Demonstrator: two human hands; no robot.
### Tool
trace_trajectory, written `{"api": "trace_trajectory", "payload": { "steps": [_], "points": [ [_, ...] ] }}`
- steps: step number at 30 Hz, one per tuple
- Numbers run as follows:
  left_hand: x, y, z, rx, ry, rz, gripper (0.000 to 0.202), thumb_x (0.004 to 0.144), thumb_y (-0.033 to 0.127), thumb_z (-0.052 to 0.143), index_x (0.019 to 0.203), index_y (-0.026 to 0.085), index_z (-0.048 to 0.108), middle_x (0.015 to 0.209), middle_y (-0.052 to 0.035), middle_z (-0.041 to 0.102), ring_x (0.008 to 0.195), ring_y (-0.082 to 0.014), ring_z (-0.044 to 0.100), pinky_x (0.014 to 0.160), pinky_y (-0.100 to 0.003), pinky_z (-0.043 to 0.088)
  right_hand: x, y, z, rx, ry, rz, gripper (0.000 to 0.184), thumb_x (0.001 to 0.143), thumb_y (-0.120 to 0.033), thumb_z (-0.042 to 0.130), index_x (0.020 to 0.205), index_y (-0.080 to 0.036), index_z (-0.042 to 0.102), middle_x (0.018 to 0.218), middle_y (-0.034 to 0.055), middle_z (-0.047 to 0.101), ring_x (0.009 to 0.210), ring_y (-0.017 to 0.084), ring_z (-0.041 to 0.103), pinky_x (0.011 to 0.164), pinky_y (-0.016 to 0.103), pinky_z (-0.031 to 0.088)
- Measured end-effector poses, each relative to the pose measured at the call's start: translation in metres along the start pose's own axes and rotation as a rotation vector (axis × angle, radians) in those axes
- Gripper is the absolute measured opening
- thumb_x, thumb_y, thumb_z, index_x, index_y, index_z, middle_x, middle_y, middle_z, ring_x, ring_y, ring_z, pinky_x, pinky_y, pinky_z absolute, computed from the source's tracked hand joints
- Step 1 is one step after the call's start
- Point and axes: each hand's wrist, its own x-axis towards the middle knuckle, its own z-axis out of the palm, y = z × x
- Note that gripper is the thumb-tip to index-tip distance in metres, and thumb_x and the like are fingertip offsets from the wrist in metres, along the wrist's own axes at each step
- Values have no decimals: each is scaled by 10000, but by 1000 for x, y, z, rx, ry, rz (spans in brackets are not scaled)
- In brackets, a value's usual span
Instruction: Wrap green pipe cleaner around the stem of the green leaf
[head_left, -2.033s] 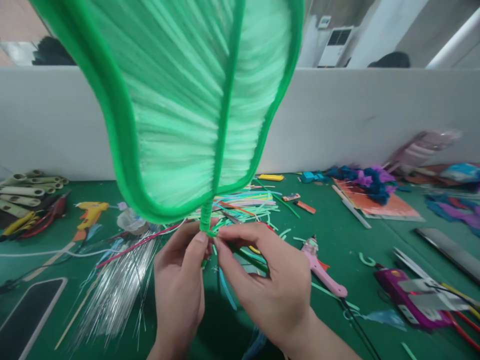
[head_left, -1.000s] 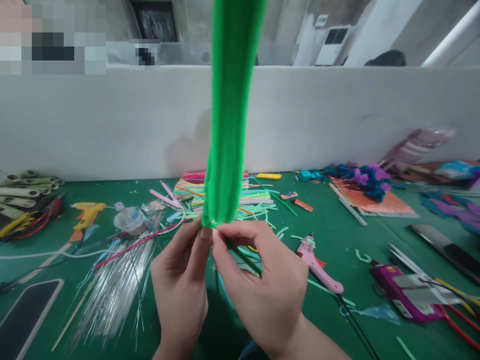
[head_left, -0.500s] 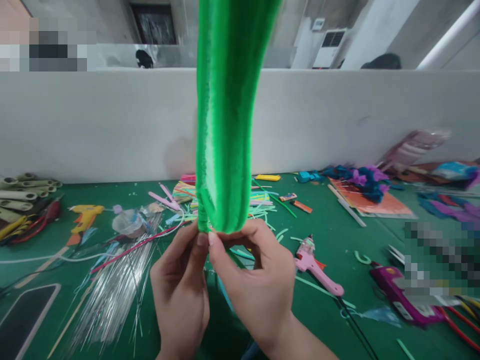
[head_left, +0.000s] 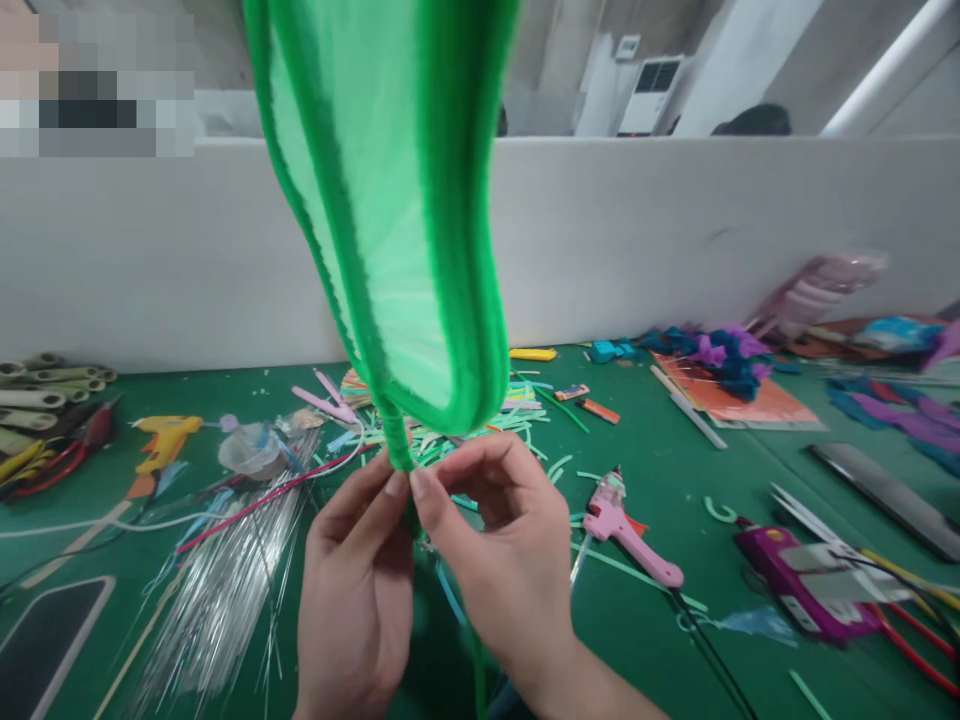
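A large green leaf [head_left: 390,210] made of fuzzy pipe-cleaner edging and pale green mesh stands upright in front of me, turned partly sideways. Its thin green stem [head_left: 396,445] runs down between my two hands. My left hand [head_left: 356,590] pinches the stem from the left with thumb and fingers closed. My right hand [head_left: 499,560] pinches the same spot from the right, its other fingers curled under the leaf's lower edge. Both hands hover above the green table [head_left: 660,480].
A pink glue gun [head_left: 626,530] lies right of my hands, a purple tool [head_left: 802,585] further right. Silver wires [head_left: 225,580], a yellow glue gun [head_left: 165,435], a phone [head_left: 45,640] and paper rolls [head_left: 45,375] lie left. Coloured strips [head_left: 517,400] are behind. A white partition wall [head_left: 675,240] bounds the table.
The leaf has been twirled on its stem between my fingers: broad face first, then edge-on, now partly turned to show the mesh again. Both hands stayed pinched at the stem.
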Motion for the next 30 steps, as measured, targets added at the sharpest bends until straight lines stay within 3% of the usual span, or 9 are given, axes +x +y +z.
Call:
{"api": "trace_trajectory", "payload": {
  "steps": [7,13,21,25,30],
  "points": [
    [2,-4,-1,-28,-15,42,221,576,195,912,767,221,804,772,11,790,713,-102,735,688,-122,572,3,-1,0,88,0,86,217,741,-149,748,747,-217,542,700,-31,662,645,118,676,629,224,576],
    [-2,-9,-3,39,41,134,205,596,276,911,764,227,804,768,-12,791,702,-133,742,641,-156,585,2,0,-1,-43,-6,3,228,746,-111,709,769,-229,515,719,-32,674,670,127,688,663,241,585],
    [-2,-11,-4,50,29,170,160,673,259,871,818,251,803,828,-8,796,759,-137,740,688,-187,585,2,2,-4,-75,-27,-31,247,770,-115,697,774,-234,480,724,-32,665,644,128,674,635,256,589],
    [2,-5,-3,89,6,197,152,719,257,842,860,220,801,861,-18,782,739,-97,694,690,-154,561,5,8,-11,-100,-100,-183,207,824,-97,678,818,-228,518,810,-21,687,757,124,702,714,252,584],
    [4,1,-2,101,-95,123,191,719,268,843,885,187,793,815,-24,743,658,-80,628,633,-143,534,6,8,-16,-220,-162,-404,218,836,-43,662,878,-233,563,882,-24,699,873,117,715,802,241,567]
  ]
}}
